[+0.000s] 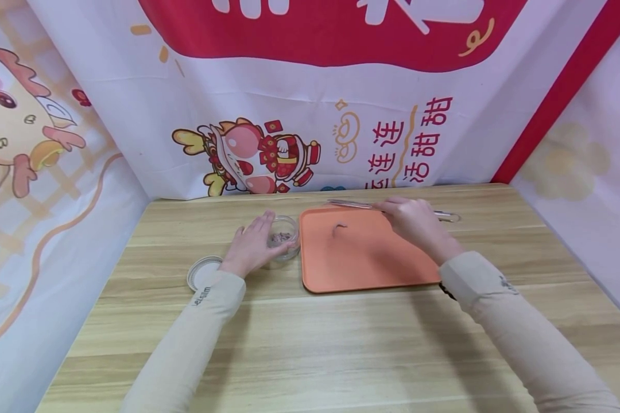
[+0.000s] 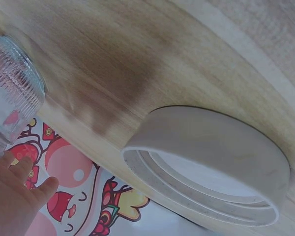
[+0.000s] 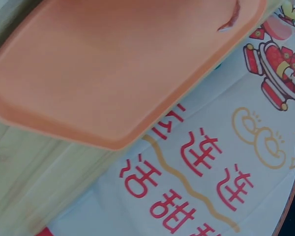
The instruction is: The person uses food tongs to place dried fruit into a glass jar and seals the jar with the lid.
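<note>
My left hand [image 1: 253, 244] is at a small clear glass jar [image 1: 289, 229], thumb on its near side and fingers on its far-left side. Small brownish-grey pieces [image 1: 281, 237] lie inside the jar; its ribbed wall shows in the left wrist view. In my right hand [image 1: 415, 223] I grip long metal tongs [image 1: 351, 203], their tips pointing left over the back edge of an orange tray [image 1: 336, 269] and their looped end out to the right. On the tray lies one thin, curved, reddish-brown strip [image 3: 230, 20]. The right wrist view shows neither the right hand nor the tongs.
A white round lid [image 2: 206, 162] lies on the wooden table [image 1: 310, 355], left of the jar and close to my left wrist. The tray stands directly right of the jar. A printed cloth [image 1: 289, 86] hangs behind the table's back edge, with more cloth at both sides.
</note>
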The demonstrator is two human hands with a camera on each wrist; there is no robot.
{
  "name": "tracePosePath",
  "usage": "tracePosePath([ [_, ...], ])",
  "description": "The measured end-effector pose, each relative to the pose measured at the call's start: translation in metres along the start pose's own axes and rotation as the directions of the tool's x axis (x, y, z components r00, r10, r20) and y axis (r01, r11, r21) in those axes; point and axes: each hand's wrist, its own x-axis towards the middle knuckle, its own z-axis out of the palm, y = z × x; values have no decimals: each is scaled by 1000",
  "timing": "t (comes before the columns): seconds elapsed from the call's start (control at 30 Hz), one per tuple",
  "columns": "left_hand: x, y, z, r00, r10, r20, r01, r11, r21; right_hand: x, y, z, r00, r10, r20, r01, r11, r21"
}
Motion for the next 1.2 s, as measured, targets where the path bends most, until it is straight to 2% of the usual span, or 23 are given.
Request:
tracePosePath([
  [0.43,0,1,-1,1000,-9,15,9,1000,-13,16,-24,5,995,-90,-53,91,996,12],
  [0.7,-1,1,-2,1000,-9,20,9,1000,-12,27,-42,7,993,-111,40,110,993,30],
  [0.97,-1,1,-3,1000,-2,10,2,1000,-5,33,-52,17,978,-207,27,207,978,10],
  [1.2,-1,0,-2,1000,2,8,-2,1000,3,36,-58,22,973,-217,82,219,976,-4],
])
